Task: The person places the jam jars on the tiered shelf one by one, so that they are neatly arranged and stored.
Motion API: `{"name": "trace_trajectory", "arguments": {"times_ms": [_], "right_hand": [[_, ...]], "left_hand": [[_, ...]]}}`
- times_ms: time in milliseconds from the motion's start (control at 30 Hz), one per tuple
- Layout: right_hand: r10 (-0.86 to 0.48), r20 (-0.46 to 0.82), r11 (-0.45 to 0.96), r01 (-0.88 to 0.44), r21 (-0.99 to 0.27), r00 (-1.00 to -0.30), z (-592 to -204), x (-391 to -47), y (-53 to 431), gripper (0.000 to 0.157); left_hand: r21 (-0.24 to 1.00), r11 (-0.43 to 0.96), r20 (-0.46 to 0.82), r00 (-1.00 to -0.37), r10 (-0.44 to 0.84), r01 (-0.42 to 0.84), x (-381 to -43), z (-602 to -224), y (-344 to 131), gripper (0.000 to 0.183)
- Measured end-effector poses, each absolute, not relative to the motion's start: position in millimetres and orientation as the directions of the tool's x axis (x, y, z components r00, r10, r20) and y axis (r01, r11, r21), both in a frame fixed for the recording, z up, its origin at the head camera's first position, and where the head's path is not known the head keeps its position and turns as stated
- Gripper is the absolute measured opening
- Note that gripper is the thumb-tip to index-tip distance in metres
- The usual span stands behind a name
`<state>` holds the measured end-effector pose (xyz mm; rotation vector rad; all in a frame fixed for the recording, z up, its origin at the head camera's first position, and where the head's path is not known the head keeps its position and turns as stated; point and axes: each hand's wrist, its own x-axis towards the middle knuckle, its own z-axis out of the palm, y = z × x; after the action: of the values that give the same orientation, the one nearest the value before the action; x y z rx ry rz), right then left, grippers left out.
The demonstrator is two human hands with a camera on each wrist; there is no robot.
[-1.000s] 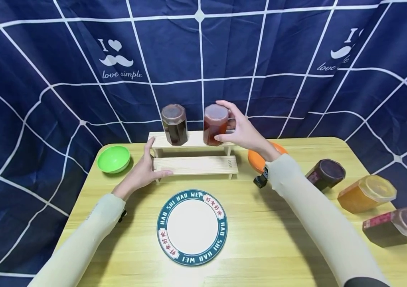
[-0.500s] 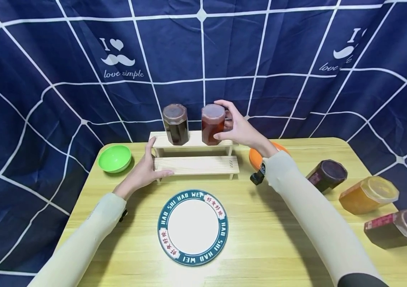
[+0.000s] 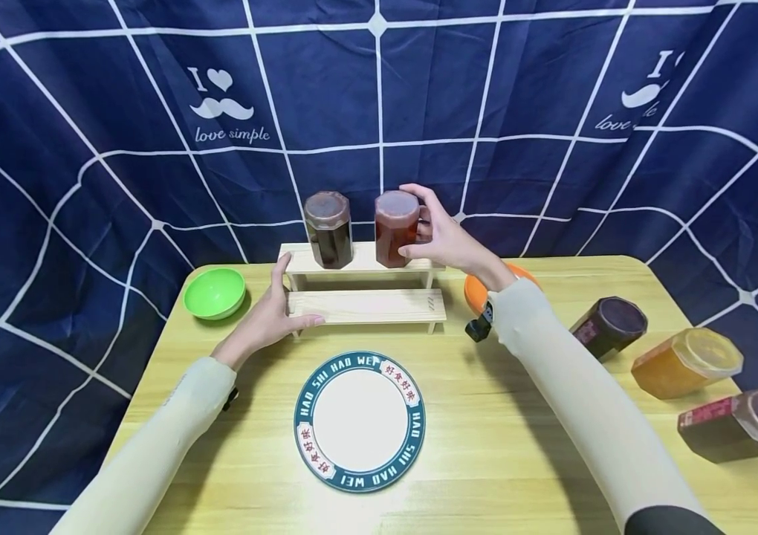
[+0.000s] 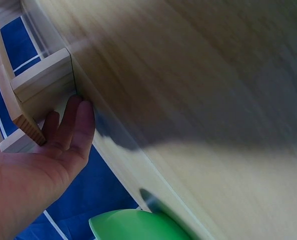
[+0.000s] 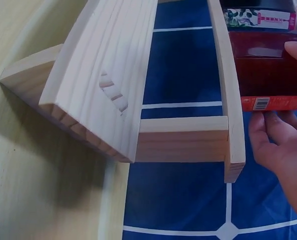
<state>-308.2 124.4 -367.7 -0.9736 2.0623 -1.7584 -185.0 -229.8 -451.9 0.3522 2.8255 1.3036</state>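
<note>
Upright on the upper shelf (image 3: 363, 255) of a wooden rack (image 3: 365, 306), a red jar (image 3: 392, 236) stands directly left of the nearer right hand (image 3: 448, 241), which grips it, while the left hand (image 3: 265, 319) holds the rack's left end.

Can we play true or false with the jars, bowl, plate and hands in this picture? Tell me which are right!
1. The right hand holds the red jar. True.
2. Both hands hold jars. False: the left hand touches the wooden rack.
3. The green bowl is left of the rack. True.
4. Every jar is on the rack. False: the yellow jar is on the table.
5. The plate is square. False: it is round.
</note>
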Motion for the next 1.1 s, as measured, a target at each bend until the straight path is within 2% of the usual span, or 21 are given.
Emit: {"name": "trace_trajectory", "arguments": {"times_ms": [333, 700, 1100], "right_hand": [[-0.571, 0.235, 0.080, -0.338, -0.938, -0.787, -362, -291, 135, 0.110], [-0.450, 0.340, 0.091, -0.421, -0.903, -0.826, -362, -263, 155, 0.094], [-0.304, 0.368, 0.107, -0.416, -0.903, -0.879, -359, -227, 192, 0.084]], "left_hand": [[0.747, 0.639, 0.066, -0.978, 0.199, 0.180, -184, -451, -229, 0.139], [0.748, 0.641, 0.051, -0.978, 0.200, 0.170, -185, -451, -228, 0.139], [0.754, 0.633, 0.050, -0.977, 0.207, 0.173, -185, -450, -229, 0.139]]}}
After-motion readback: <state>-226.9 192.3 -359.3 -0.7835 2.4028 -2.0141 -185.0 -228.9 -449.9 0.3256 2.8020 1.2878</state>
